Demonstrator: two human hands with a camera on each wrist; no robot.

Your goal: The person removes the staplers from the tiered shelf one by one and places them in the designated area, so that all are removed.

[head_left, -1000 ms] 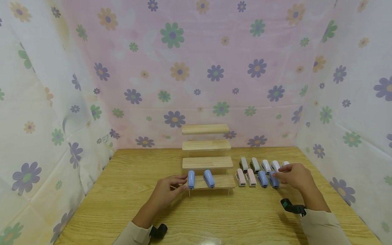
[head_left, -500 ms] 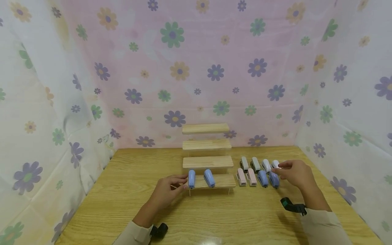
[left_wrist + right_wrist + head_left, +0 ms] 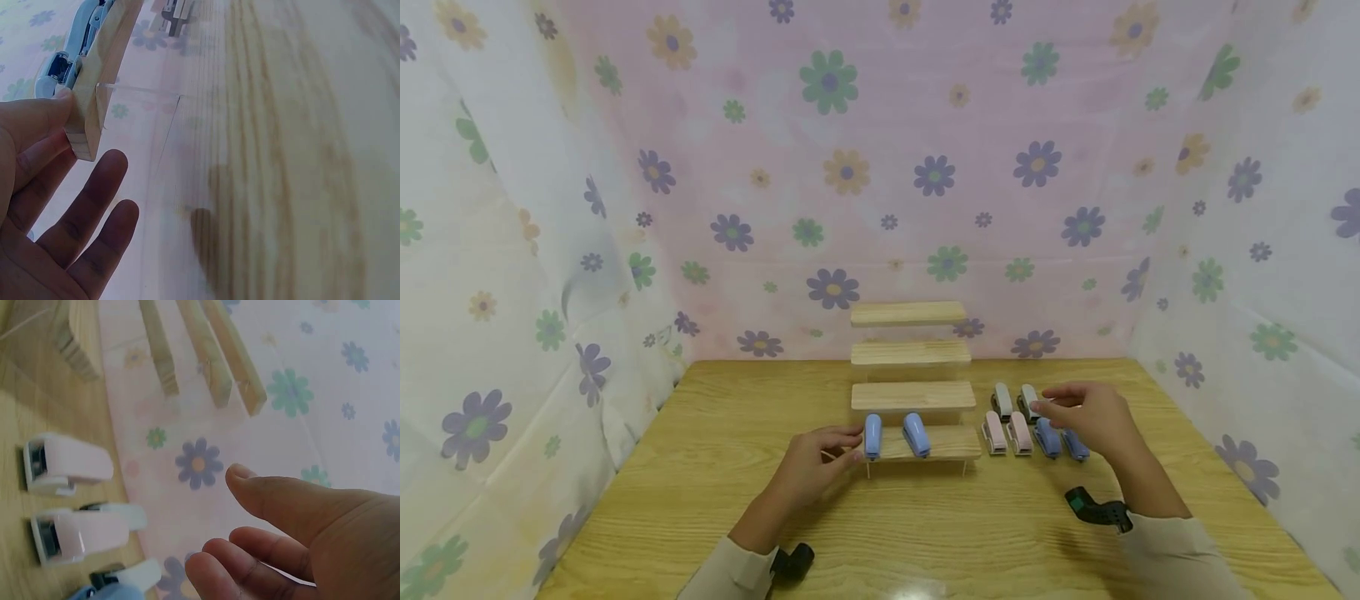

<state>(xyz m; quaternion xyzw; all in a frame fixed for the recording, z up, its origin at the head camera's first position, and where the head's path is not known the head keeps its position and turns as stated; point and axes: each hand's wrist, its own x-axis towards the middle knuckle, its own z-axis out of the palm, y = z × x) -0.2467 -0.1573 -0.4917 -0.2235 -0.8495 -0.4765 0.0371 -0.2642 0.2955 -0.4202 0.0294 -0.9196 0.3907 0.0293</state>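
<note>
My left hand pinches the left end of the lowest plank of a stepped wooden display shelf. Its thumb is beside a blue mini stapler, and its lower fingers spread free in the left wrist view. A second blue stapler stands tilted farther along that plank. Over the right-hand staplers hovers my right hand, thumb and fingers apart with nothing between them. Near its fingertips is a grey stapler; blue staplers sit partly under the hand. It hides the white ones in the head view.
Two pink staplers and another grey stapler stand right of the shelf. Three upper planks rise in steps behind the lowest one. Flowered cloth encloses the wooden table at the back and both sides.
My right hand has moved left along the back row, from the rightmost white stapler to near the grey ones, covering the white staplers. The left hand keeps its place at the plank.
</note>
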